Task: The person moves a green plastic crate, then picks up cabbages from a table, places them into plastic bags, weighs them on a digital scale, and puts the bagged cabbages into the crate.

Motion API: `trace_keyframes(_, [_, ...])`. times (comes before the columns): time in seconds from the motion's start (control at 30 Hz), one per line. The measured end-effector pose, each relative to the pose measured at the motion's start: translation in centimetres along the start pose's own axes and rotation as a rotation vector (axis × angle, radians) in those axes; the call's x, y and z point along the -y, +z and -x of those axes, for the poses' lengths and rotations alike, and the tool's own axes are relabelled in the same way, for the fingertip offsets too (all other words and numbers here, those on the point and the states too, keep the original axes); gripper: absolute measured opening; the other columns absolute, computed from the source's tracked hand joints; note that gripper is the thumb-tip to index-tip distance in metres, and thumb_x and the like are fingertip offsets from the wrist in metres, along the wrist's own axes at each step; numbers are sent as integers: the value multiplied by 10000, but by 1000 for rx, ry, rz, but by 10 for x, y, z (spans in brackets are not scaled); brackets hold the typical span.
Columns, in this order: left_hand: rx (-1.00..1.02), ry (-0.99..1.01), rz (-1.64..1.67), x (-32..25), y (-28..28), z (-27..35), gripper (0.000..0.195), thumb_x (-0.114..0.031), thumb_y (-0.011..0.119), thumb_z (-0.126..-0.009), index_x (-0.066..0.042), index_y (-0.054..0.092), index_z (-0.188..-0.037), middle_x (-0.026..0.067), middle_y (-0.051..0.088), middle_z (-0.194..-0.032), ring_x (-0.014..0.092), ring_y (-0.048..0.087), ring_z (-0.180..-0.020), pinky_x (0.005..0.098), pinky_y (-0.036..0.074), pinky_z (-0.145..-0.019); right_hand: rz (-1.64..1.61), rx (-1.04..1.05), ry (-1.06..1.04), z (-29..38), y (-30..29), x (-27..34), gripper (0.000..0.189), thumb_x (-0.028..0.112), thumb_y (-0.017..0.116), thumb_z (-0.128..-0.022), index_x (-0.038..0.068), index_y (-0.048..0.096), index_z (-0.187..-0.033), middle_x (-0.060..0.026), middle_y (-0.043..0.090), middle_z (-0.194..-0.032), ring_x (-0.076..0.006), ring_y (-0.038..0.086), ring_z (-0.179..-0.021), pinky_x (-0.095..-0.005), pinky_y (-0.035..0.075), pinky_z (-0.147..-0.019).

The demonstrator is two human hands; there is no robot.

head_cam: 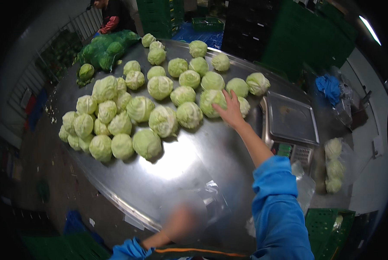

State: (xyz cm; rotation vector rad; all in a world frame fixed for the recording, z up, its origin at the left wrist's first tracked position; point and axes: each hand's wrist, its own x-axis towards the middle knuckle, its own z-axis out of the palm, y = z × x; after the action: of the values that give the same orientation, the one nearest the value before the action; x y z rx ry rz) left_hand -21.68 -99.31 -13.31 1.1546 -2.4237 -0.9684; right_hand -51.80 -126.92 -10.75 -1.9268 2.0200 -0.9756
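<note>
Many pale green cabbages [159, 87] lie on a stainless steel table [194, 177], heaped at the left and spread towards the back and right. My right hand [231, 112] reaches forward with its fingers apart, touching or just over the right side of one cabbage [210, 102]. Another cabbage [245, 107] sits partly hidden behind that hand. Near the table's front edge my left hand [181, 224] is blurred, so its fingers cannot be made out. Clear plastic film [211, 187] lies on the steel just beyond it.
A weighing scale [291, 117] stands to the right. Beyond it are bagged cabbages [334, 165] and a blue crumpled item [328, 88]. A green mesh sack of cabbages [104, 48] rests at the far left, near another person [116, 14]. Green crates [324, 227] stand at lower right.
</note>
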Motion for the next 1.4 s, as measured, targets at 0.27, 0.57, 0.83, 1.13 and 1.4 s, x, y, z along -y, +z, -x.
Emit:
trace_keyframes(0.27, [-146,-41,124,55,21,14,466,18,564,-599,-71,568,-1056,177,487,-1133,344,493,-1008,416,401,-858,357,-60,-9,27,59,-3,554,351,487,-867,32,376,-1306,-153,364,-1356,-316,286,-1278,-504,154,-1047])
trace_keyframes(0.57, [-270,-140,630,47,-15,-215,725,-238,638,-781,46,244,-1320,239,335,-1316,357,339,-1222,386,307,-1002,-1080,-234,968,116,-10,-9,649,504,477,-867,85,326,-1340,-91,355,-1351,-262,392,-1188,-398,369,-953])
trace_keyframes(0.83, [87,179,551,4,-1,-212,780,-322,644,-780,21,242,-1354,256,265,-1376,384,264,-1279,394,233,-1054,-1848,-291,862,213,-19,-49,656,562,453,-838,107,390,-1307,-109,426,-1323,-298,429,-1190,-449,367,-989])
trace_keyframes(1.13, [74,74,-302,46,50,6,585,-68,514,-737,-59,361,-1301,136,467,-1132,311,470,-981,398,392,-828,-1747,-108,1082,469,-43,10,762,644,447,-784,118,371,-1330,-124,409,-1334,-330,409,-1199,-507,359,-973])
trace_keyframes(1.4, [-396,226,15,42,37,14,131,-69,598,-774,-63,615,-903,74,538,-735,261,524,-687,351,418,-609,-1790,205,1289,442,-33,108,672,548,407,-864,101,309,-1357,-121,301,-1397,-314,327,-1253,-467,322,-1001])
